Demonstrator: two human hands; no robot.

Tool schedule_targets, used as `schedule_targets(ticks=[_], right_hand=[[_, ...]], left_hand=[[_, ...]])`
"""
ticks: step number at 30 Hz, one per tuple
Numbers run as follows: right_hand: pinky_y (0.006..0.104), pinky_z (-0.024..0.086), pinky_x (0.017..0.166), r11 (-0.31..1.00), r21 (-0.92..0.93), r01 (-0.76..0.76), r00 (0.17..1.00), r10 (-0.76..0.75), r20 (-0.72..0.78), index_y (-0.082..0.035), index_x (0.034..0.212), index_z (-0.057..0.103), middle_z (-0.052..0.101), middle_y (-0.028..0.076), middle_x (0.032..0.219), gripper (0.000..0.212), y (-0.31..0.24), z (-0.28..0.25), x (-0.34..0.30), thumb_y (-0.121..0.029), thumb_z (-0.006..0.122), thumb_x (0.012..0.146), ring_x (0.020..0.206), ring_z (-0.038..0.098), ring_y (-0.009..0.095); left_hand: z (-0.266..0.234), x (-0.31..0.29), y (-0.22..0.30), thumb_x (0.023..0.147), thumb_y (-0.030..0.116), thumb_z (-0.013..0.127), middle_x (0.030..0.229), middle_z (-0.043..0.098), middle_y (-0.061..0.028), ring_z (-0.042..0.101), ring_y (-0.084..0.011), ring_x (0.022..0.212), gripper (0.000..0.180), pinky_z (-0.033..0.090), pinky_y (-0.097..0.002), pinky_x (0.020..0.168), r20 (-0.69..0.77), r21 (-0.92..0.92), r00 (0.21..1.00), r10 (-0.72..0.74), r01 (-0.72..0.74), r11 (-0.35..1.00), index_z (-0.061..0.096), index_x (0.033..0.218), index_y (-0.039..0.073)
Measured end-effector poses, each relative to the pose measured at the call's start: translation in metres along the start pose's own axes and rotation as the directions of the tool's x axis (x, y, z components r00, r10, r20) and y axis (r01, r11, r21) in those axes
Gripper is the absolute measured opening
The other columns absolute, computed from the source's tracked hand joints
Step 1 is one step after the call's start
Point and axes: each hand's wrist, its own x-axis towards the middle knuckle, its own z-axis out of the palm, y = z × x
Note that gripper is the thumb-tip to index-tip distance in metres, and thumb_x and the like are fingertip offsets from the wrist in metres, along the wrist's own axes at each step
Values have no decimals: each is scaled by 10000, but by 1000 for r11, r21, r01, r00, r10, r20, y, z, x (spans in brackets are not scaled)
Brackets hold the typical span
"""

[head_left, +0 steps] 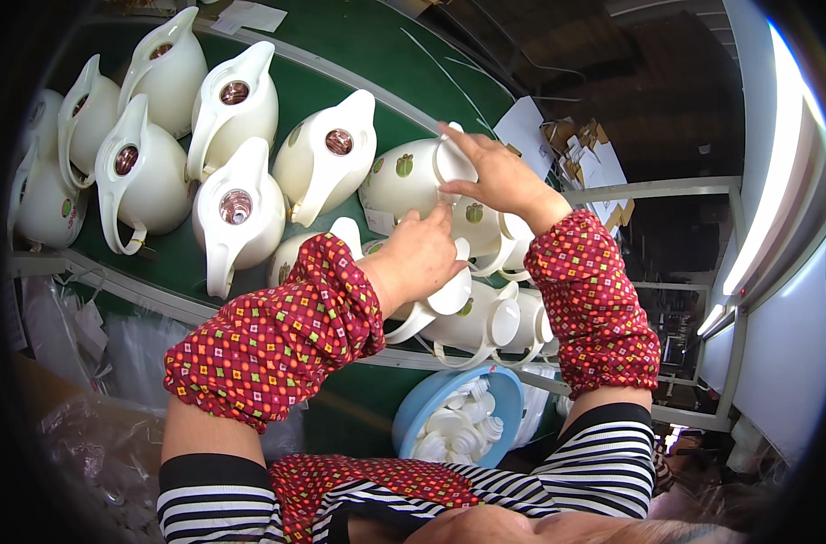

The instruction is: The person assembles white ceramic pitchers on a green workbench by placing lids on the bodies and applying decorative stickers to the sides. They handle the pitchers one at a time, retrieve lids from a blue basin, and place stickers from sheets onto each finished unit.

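Both hands are in at the white lidded jug (396,181), which lies tipped among its neighbours near the far rail of the green bench (304,100), a round green motif on its side. The right hand (514,186) reaches across from the right — fingers at the upper edge of the white lid (455,163), thumb at the lower edge, spread wide between them; how hard they press, I cannot tell.

Just below, the left hand (413,258) has its index finger stretched up toward that same jug, the other fingers curled over a lower one; whether they pinch anything, I cannot tell. More lidded jugs crowd to the right of it, handles toward the person. Over on the left stand the open jugs (241,231), coppery linings showing in their mouths. And below, nearest the body — a blue basin (514,399) heaped with white plastic parts (454,426).
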Motion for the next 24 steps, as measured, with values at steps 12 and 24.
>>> schedule_targets(ticks=[12,24], right_hand=[[508,534,943,990,-129,-51,985,71,158,-100,1552,421,654,293,1137,800,8,4,7,-557,687,952,1066,674,460],[442,598,842,712,-114,-693,706,702,90,163,1326,514,744,284,1106,968,-27,38,27,-743,414,1001,1016,760,380]], left_hand=[[-4,2,5,1042,489,539,1560,457,-321,418,-371,1476,608,498,-514,1015,119,-12,992,-39,40,999,773,1086,-71],[-6,7,13,1029,557,540,1566,423,-352,412,-385,1491,673,520,-484,1040,199,-42,978,-66,76,996,772,1062,-73]])
